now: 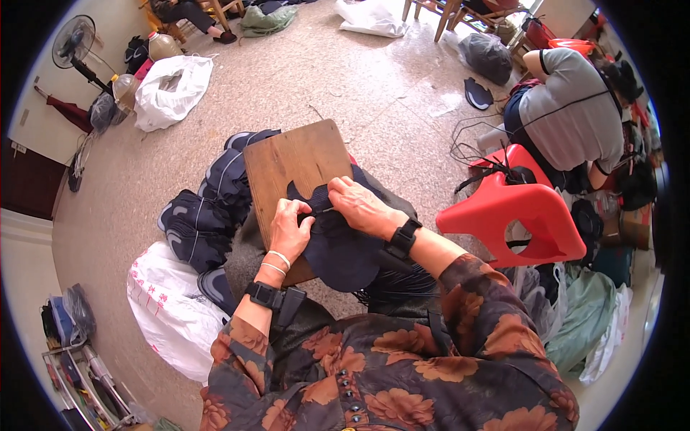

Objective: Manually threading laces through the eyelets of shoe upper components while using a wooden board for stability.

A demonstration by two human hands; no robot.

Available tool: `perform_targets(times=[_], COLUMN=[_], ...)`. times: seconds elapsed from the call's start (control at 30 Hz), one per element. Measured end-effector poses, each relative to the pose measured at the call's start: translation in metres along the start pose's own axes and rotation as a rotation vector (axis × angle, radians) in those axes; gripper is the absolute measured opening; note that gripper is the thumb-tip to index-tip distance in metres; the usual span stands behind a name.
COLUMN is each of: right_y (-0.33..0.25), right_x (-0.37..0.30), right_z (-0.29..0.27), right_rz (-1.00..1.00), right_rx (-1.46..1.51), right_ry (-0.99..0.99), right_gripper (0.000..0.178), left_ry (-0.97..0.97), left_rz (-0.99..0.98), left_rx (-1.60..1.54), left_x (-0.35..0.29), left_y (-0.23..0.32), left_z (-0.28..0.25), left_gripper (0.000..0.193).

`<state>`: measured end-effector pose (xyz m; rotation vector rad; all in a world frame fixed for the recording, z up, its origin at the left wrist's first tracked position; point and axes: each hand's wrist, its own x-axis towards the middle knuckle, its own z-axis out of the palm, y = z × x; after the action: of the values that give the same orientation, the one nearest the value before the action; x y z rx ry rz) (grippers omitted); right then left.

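A wooden board (277, 161) lies across my lap, with a dark navy fabric piece (343, 260), which looks like a shoe upper, spread over its near part. My left hand (290, 228) pinches the piece at its left side, thumb and fingers together. On its upper right, my right hand (361, 207) is closed on the same fabric, fingertips pressed down. Between the two hands runs a small gap where a seam or edge shows; any thread or tool in the fingertips is too small to make out. Dark cords (399, 284) hang beside my right thigh.
Bundles of similar dark pieces (194, 233) lie left of the board, near a white plastic bag (169, 305). At right stands a red plastic stool (517, 215); beyond it a person in grey (571, 108) bends over. A white sack (172, 90) and a fan (74, 42) stand far left.
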<state>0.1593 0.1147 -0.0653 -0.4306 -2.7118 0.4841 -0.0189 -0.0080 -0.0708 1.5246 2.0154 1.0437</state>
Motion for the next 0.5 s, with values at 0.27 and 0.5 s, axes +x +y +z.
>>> perform_targets(times=[0.27, 0.5], right_y=[-0.014, -0.012], right_x=[0.002, 0.012], right_z=[0.009, 0.015], right_rz=[0.030, -0.015], right_rx=[0.093, -0.023], right_ry=[0.114, 0.013], right_gripper=[0.010, 0.007], left_ry=[0.011, 0.023], left_rz=[-0.060, -0.041], left_rx=[0.036, 0.031], left_x=[-0.002, -0.001], left_y=[-0.001, -0.003], left_z=[0.005, 0.006], left_gripper=[0.009, 0.007])
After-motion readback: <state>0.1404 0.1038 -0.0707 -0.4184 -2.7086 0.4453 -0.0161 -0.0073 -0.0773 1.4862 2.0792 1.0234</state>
